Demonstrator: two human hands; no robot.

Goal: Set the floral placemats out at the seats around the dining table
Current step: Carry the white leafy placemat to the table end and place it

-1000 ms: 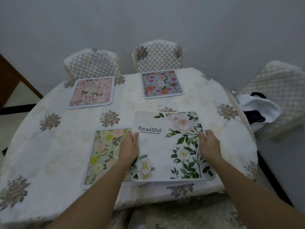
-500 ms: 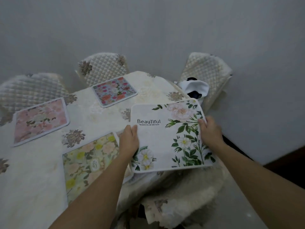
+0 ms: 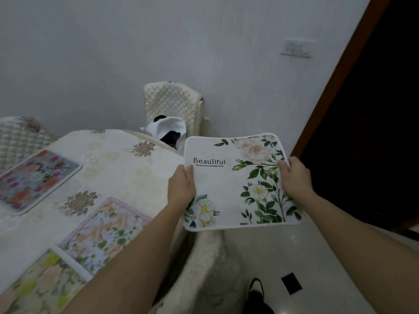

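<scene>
I hold a white placemat (image 3: 229, 184) printed with green leaves, pale flowers and the word "Beautiful" in the air, past the table's right edge. My left hand (image 3: 181, 189) grips its left side and my right hand (image 3: 294, 177) grips its right side. On the dining table (image 3: 127, 159) with its cream floral cloth lie three other mats: a blue-and-red floral mat (image 3: 36, 177) at the left, a pale pink-edged floral mat (image 3: 106, 232) near my left forearm, and a yellow-green floral mat (image 3: 40, 286) at the bottom left.
A quilted cream chair (image 3: 174, 103) stands against the wall beyond the table's end, with a white and black cloth bundle (image 3: 167, 130) on its seat. Another quilted chair (image 3: 20, 137) is at the left. A dark doorway (image 3: 374, 109) fills the right. A black bag (image 3: 256, 298) sits on the floor.
I have lifted the white mat off the table and carried it right, beyond the table's edge, while my view swung right toward the end chair. A pink-edged mat underneath is now uncovered.
</scene>
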